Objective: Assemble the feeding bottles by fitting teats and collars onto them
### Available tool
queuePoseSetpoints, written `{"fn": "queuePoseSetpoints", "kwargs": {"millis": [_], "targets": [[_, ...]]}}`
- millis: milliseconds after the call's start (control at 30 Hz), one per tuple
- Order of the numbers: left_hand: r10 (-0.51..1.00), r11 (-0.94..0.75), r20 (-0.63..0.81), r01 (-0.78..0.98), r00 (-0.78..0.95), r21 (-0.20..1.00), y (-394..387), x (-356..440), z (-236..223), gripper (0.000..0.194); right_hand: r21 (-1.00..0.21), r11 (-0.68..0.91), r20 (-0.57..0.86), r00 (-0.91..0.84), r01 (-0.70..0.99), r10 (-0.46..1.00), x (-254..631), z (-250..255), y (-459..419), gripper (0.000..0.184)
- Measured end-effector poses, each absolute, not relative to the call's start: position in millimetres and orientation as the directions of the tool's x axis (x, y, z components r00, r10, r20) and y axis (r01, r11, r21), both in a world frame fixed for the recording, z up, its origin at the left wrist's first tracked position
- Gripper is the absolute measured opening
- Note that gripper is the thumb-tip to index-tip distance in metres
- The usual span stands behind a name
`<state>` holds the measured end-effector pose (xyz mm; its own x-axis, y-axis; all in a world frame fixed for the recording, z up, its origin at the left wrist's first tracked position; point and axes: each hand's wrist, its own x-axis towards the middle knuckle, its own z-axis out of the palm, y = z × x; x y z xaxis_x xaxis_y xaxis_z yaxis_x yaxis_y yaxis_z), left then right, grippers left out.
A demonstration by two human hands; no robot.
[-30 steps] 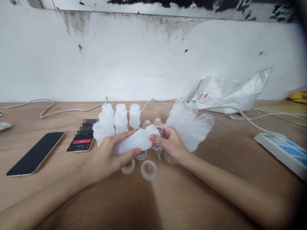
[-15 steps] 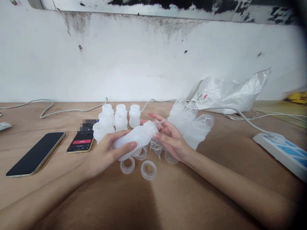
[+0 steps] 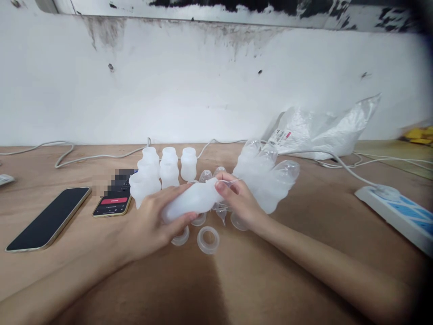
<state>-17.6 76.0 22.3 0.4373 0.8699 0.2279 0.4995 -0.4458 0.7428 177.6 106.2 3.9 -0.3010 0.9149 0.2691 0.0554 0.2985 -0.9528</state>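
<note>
My left hand (image 3: 152,221) is wrapped round a translucent white plastic bottle (image 3: 191,201), held on its side above the wooden table (image 3: 216,280). At the bottle's neck my right hand (image 3: 238,201) is closed, fingertips pinching a small clear part that I cannot make out well. Below the hands lie clear plastic rings (image 3: 208,239) and small clear nozzle pieces (image 3: 221,212). Several upright white bottles (image 3: 169,169) stand just behind. A clear bag of bottles (image 3: 267,178) lies to the right of my hands.
Two phones lie at the left: a dark one (image 3: 47,219) and a lit one (image 3: 113,203). A white power strip (image 3: 395,210) sits at the right with cables (image 3: 84,155) along the wall. A white plastic bag (image 3: 321,131) leans at the back right.
My right hand's fingers, spread open half a second ago, have closed again on the bottle's neck. The bottle has dipped slightly lower in my left hand.
</note>
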Motion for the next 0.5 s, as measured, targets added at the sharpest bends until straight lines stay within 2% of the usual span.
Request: {"fn": "queuePoseSetpoints", "kwargs": {"millis": [100,167,267,400,500], "targets": [[0.870,-0.141,-0.022,0.291,0.493,0.946,80,-19,29,0.040,-0.894,0.449,0.402,-0.413,0.017,0.817,184,5,108,0.040],[0.839,0.034,-0.119,0.167,0.531,0.985,84,-20,31,0.041,-0.867,0.499,0.435,-0.482,0.004,0.760,187,5,108,0.040],[0.810,0.165,-0.189,0.094,0.555,0.982,88,-23,28,0.045,-0.891,0.454,0.391,-0.528,-0.011,0.754,190,4,108,0.038],[0.786,0.163,-0.214,0.140,0.579,0.977,88,-22,28,0.047,-0.901,0.434,0.377,-0.484,0.006,0.790,190,3,109,0.026],[0.830,-0.010,-0.131,0.249,0.542,0.968,83,-20,31,0.041,-0.899,0.435,0.370,-0.458,0.042,0.808,189,4,109,0.027]]}}
